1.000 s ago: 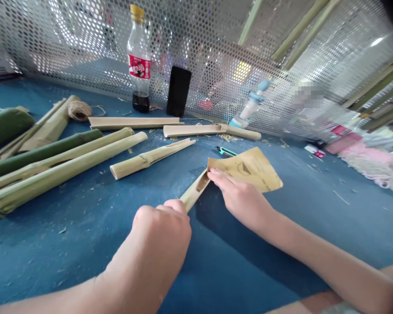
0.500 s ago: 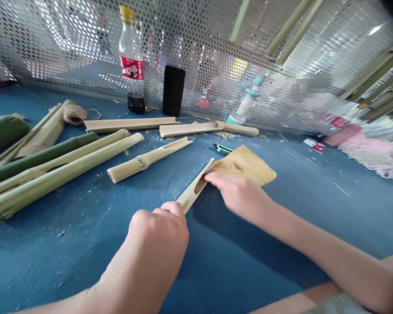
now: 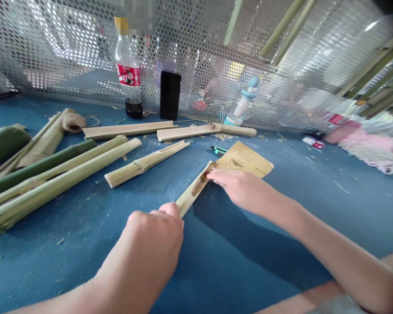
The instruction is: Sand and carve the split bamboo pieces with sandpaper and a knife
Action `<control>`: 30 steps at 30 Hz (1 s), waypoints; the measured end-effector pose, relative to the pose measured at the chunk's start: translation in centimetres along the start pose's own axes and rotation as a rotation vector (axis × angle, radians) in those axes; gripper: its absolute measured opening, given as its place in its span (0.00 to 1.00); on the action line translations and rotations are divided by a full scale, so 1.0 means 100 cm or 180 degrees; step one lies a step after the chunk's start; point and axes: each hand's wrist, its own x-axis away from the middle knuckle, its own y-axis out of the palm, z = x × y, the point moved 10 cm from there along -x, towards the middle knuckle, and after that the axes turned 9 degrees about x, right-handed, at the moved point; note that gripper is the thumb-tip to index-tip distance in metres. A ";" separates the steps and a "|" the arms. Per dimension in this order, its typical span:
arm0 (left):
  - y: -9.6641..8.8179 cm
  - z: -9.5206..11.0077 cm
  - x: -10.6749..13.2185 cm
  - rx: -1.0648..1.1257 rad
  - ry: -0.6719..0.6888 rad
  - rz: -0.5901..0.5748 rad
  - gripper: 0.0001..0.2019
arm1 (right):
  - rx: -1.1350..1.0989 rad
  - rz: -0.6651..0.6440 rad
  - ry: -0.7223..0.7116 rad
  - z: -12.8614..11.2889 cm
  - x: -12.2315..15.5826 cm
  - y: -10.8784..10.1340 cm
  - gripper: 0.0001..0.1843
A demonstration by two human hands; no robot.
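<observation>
My left hand [image 3: 153, 244] is closed round the near end of a pale bamboo piece [image 3: 189, 197], which points away from me over the blue table. Its far part has a scooped-out hollow. At that hollow, my right hand [image 3: 240, 185] pinches a tan sheet of sandpaper [image 3: 247, 159] with a dark print on its back. The fingertips press at the far rim of the opening, and the part of the sheet under them is hidden. Just behind the sheet lies a teal and black utility knife [image 3: 219, 150], partly covered.
Cut bamboo lies at left, including a notched bamboo piece [image 3: 147, 163] and a long pale length [image 3: 65, 185]. Along the perforated metal screen [image 3: 190, 48] stand a cola bottle [image 3: 128, 78], a black phone [image 3: 170, 95] and a blue-topped bottle [image 3: 244, 102]. A twine ball [image 3: 74, 122] is at left.
My right hand and the sandpaper have shifted slightly away and turned, so the sheet's print shows more clearly. My left hand keeps its grip on the bamboo. The view has tilted a little.
</observation>
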 end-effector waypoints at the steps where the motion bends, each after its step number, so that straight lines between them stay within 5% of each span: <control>1: 0.000 0.000 -0.001 -0.0260 0.0037 -0.0081 0.07 | -0.0021 0.0048 0.0010 0.003 0.000 -0.006 0.19; 7: -0.003 -0.009 -0.009 -0.0767 0.0096 -0.0488 0.15 | -0.0031 0.1087 0.1122 0.077 0.025 -0.090 0.16; 11: -0.042 -0.030 -0.020 -0.1126 0.0050 0.0016 0.12 | -0.0395 0.2163 0.1703 0.137 0.060 -0.119 0.17; 14: -0.086 -0.041 -0.030 -0.1389 -0.0118 0.0621 0.12 | -0.0843 0.2668 0.1886 0.175 0.080 -0.108 0.16; 17: -0.118 -0.031 -0.034 -0.1755 -0.0105 0.1374 0.12 | -0.1427 0.3128 0.2084 0.213 0.100 -0.091 0.16; 22: -0.084 0.001 -0.035 -0.2165 0.0765 0.1217 0.18 | -0.1904 0.3508 0.2505 0.262 0.128 -0.068 0.14; 26: -0.086 -0.016 -0.031 -0.1958 0.0290 0.1366 0.17 | -0.2002 0.3619 0.2692 0.282 0.141 -0.058 0.13; 30: -0.066 -0.027 -0.033 -0.1628 0.0187 0.1010 0.18 | -0.2025 0.3686 0.2750 0.289 0.146 -0.056 0.11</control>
